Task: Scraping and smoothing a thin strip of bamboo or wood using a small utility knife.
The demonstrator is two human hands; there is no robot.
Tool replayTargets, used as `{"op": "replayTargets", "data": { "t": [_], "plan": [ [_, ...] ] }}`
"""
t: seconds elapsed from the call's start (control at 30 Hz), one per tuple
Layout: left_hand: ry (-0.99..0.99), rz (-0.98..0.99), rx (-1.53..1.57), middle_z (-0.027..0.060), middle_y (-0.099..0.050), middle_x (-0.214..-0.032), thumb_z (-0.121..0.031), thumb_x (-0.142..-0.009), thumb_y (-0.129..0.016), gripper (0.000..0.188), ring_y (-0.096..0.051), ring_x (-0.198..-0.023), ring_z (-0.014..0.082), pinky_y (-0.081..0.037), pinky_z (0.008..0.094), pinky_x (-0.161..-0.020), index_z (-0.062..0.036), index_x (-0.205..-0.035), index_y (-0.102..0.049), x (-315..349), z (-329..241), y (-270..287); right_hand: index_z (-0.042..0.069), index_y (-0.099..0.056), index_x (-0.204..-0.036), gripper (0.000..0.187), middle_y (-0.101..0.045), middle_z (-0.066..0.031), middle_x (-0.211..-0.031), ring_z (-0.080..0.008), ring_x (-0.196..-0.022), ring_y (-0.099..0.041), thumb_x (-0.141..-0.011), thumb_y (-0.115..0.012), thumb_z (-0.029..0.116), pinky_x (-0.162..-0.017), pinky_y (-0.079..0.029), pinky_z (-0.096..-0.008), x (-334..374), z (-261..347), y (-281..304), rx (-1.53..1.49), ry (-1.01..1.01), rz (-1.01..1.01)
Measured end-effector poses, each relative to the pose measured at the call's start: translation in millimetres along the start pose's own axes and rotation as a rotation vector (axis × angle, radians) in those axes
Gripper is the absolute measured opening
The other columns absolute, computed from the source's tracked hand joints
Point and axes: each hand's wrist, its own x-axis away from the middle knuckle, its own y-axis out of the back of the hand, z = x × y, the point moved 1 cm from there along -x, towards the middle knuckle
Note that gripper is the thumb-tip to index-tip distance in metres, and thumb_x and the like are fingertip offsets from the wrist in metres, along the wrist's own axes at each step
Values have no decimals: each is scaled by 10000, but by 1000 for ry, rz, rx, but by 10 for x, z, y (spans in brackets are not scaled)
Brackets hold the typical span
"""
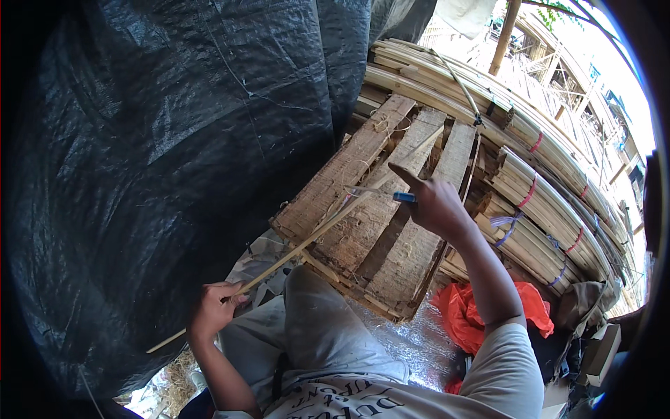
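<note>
A long, thin strip of pale wood or bamboo runs slantwise from lower left to upper right, its far part over a rough wooden pallet. My left hand is closed round the strip near its lower end, which sticks out past the hand. Over the pallet, my right hand grips a blue-handled knife, with its index finger stretched out over the strip. A thin blade seems to point left from the handle, close against the strip. Curled shavings lie on the pallet boards.
Black plastic sheeting hangs along the left. Bundles of wooden strips, tied with red and purple bands, are stacked at right. An orange-red plastic bag lies beside my right arm. A wooden post stands behind.
</note>
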Motion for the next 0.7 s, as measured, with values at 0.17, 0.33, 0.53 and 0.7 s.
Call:
{"op": "replayTargets", "data": {
  "t": [0.17, 0.33, 0.53, 0.7],
  "plan": [
    [45, 4, 31, 217, -740, -936, -84, -849, -801, 316, -728, -819, 376, -536, 372, -722, 1, -1150, -759, 91, 71, 69, 290, -487, -1558, 661, -655, -146, -652, -337, -583, -663, -946, -735, 319, -594, -514, -486, -112, -53, -37, -108, 153, 92],
    [56, -21, -55, 234, -735, -992, -37, -873, -748, 268, -723, -889, 394, -540, 364, -765, 6, -1137, -763, 75, -52, 111, 263, -666, -1381, 462, -703, -169, -744, -360, -670, -696, -949, -734, 412, -638, -542, -468, -220, -30, -286, -262, 121, 49],
    [-107, -172, -11, 213, -718, -1097, -70, -902, -729, 340, -705, -964, 409, -553, 412, -820, 12, -1232, -707, -426, -676, -304, 186, -767, -1033, 276, -700, -110, -690, -331, -621, -686, -837, -661, 23, -582, -547, -423, -238, -19, -463, -317, 133, -194],
    [-447, -273, -90, 175, -730, -1079, -73, -912, -726, 296, -715, -949, 382, -567, 401, -788, -24, -1204, -744, -993, -1195, -725, 179, -750, -996, 212, -719, -99, -739, -331, -655, -701, -850, -675, 44, -594, -552, -425, -213, -38, -430, -281, 100, -188]
  ]
}}
